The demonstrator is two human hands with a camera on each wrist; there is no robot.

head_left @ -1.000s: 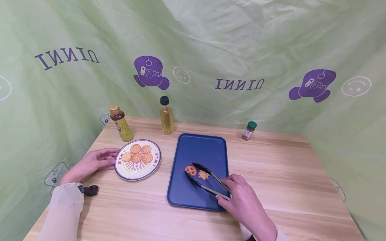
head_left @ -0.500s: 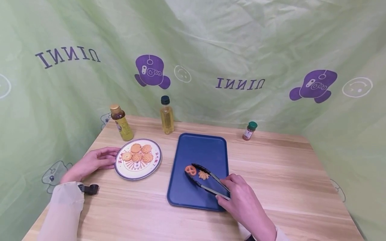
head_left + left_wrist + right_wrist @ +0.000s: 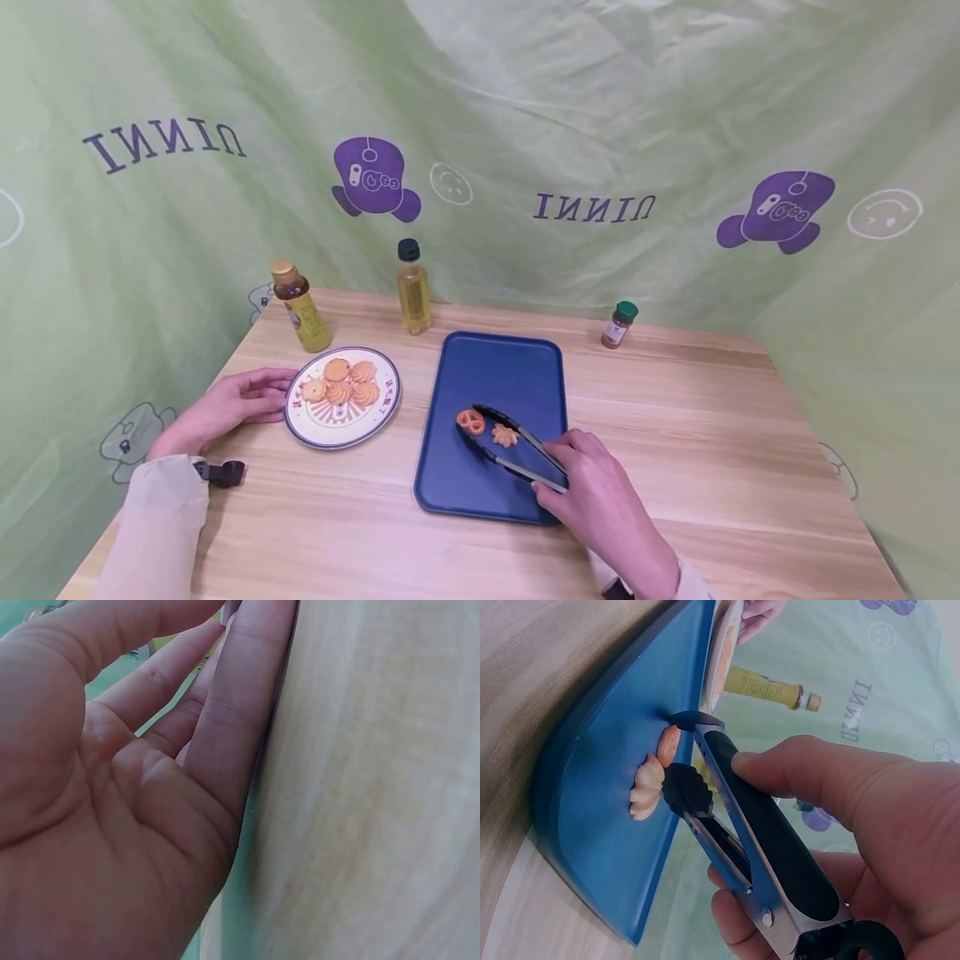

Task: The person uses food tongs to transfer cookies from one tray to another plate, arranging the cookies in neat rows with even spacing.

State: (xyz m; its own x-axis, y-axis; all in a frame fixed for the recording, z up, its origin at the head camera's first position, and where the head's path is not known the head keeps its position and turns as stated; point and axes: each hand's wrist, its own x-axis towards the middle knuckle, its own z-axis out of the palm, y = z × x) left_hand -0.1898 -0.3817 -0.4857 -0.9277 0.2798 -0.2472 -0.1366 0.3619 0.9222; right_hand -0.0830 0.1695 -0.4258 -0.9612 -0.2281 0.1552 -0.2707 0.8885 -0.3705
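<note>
My right hand [image 3: 603, 496] grips black-tipped metal tongs [image 3: 761, 810], their arms spread over the blue tray [image 3: 495, 367]. The tips straddle a reddish pretzel-shaped cookie [image 3: 669, 747], with a pale flower-shaped cookie [image 3: 505, 435] beside it, nearer the tongs' middle. Both cookies lie on the tray. At the left, my left hand [image 3: 231, 407] rests on its side on the table, fingers gently bent and their tips at the rim of a white plate [image 3: 318, 427]. Several round and swirled cookies [image 3: 365, 393] sit on that plate. The left wrist view shows the palm, with the fingertips cut off.
Behind the plate stands a gold-capped yellow-green bottle [image 3: 307, 323]; a dark-capped oil bottle [image 3: 414, 298] is to its right. A small green-capped spice jar [image 3: 615, 327] stands at the back right. A green printed curtain [image 3: 480, 125] hangs around the wooden table [image 3: 720, 450].
My right hand and the tongs have shifted very slightly left, with the tips staying around the pretzel-shaped cookie. The left hand and plate hold their place.
</note>
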